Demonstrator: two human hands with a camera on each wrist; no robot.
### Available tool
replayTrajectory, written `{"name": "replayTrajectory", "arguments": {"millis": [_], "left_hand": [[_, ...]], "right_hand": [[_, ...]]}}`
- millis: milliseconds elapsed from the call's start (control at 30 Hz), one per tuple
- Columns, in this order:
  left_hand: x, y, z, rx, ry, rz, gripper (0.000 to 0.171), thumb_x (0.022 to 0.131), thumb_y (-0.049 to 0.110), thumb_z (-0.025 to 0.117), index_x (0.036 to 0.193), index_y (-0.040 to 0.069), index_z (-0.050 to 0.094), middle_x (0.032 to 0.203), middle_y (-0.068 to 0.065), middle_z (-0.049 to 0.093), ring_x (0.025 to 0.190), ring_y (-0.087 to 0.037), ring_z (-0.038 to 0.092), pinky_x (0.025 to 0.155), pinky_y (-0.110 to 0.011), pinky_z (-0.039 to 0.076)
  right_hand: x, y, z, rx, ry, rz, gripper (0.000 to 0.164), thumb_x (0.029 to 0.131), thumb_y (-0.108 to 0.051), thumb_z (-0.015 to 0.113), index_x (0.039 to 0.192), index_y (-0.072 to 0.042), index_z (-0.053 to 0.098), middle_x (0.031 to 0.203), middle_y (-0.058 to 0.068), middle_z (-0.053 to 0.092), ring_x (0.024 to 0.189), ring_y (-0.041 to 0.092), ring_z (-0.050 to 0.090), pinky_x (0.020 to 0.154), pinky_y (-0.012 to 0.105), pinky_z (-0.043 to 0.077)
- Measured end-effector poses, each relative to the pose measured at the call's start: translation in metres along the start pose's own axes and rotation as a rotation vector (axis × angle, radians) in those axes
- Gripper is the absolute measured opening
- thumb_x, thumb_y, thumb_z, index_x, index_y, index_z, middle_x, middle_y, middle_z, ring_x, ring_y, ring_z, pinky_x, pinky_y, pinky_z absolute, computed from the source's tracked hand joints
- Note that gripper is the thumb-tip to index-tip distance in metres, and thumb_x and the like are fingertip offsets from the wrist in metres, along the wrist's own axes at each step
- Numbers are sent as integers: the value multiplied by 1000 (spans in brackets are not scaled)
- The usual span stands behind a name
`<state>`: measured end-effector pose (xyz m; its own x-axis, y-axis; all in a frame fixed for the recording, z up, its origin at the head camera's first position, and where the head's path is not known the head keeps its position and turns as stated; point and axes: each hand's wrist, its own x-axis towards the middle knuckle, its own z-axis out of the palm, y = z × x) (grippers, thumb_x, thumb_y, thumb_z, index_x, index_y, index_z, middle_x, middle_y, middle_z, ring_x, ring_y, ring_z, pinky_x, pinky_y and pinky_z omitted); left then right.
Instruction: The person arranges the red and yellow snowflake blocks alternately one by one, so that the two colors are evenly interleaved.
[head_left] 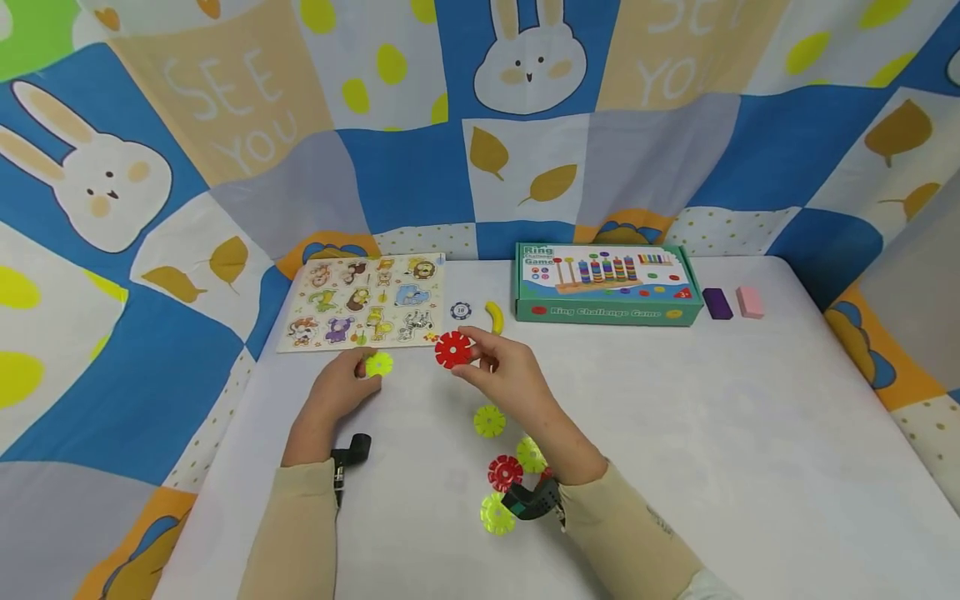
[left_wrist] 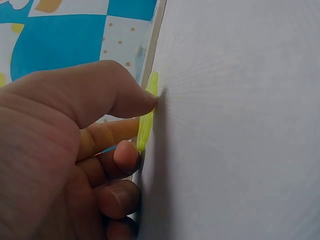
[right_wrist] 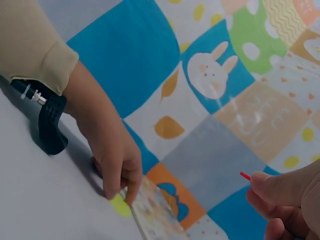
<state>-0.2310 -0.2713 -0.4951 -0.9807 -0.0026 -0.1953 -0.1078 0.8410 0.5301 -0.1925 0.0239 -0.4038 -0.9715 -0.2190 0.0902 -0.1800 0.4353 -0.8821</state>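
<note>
My left hand pinches a yellow-green notched plastic disc between thumb and fingers, just in front of the animal picture board. In the left wrist view this disc shows edge-on, low over the white table. My right hand grips a red notched disc by its right edge, its flat face toward the head camera. Only a thin red sliver of that disc shows in the right wrist view. Below the right hand lie a yellow-green disc and another red disc.
More yellow-green discs lie near the right wrist, which partly hides one red piece. A green Ring Challenge Game box stands at the back. Beside it are a yellow banana-shaped piece, a round chip, a purple block and a pink block.
</note>
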Motion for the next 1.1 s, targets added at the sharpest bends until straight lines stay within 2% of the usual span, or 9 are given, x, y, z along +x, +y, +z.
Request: {"name": "replayTrajectory", "arguments": {"millis": [133,300,400,533,800,1000,1100], "left_hand": [[2,0,0,-4,-2,-13,61,84,27,66,139,9,46,84,-9,43,83,-24,43,70,-41,32],[3,-1,0,-4,5,-22,60,84,28,65,138,11,47,82,-9,43,80,-23,44,68,-39,33],[3,-1,1,-7,4,-29,59,85,28,65,138,12,47,86,-9,45,86,-24,44,69,-39,34],[3,-1,1,-9,1,-27,59,85,28,66,138,11,47,89,-9,45,89,-24,44,70,-39,34],[3,-2,1,-8,26,-1,56,85,28,66,136,13,50,84,-8,44,80,-22,43,67,-38,34],[4,-4,2,-18,13,21,56,85,26,65,136,13,50,83,-7,44,78,-21,43,66,-37,33],[4,-4,1,-20,20,23,55,85,26,65,137,14,50,85,-7,45,81,-22,44,68,-37,33]], "right_hand": [[13,-12,16,-13,3,-9,53,79,-31,76,129,-27,59,82,-12,62,70,15,51,49,23,39],[27,-18,36,-37,-7,-23,54,79,-31,76,130,-26,58,81,-12,61,70,14,51,50,24,40],[35,-16,49,-66,-15,-17,54,79,-29,76,130,-26,58,79,-13,60,69,14,51,50,24,41],[45,-9,65,-85,-35,9,53,80,-27,76,130,-24,58,77,-12,60,68,14,50,50,24,41],[55,10,94,-140,-72,37,51,81,-27,75,128,-16,60,73,-7,58,65,12,52,53,23,44],[61,30,107,-240,-104,102,46,82,-27,73,125,-15,62,62,-1,55,61,14,50,53,26,38],[64,38,112,-310,-103,91,44,82,-28,72,124,-17,63,68,-3,58,66,13,51,57,26,39]]}}
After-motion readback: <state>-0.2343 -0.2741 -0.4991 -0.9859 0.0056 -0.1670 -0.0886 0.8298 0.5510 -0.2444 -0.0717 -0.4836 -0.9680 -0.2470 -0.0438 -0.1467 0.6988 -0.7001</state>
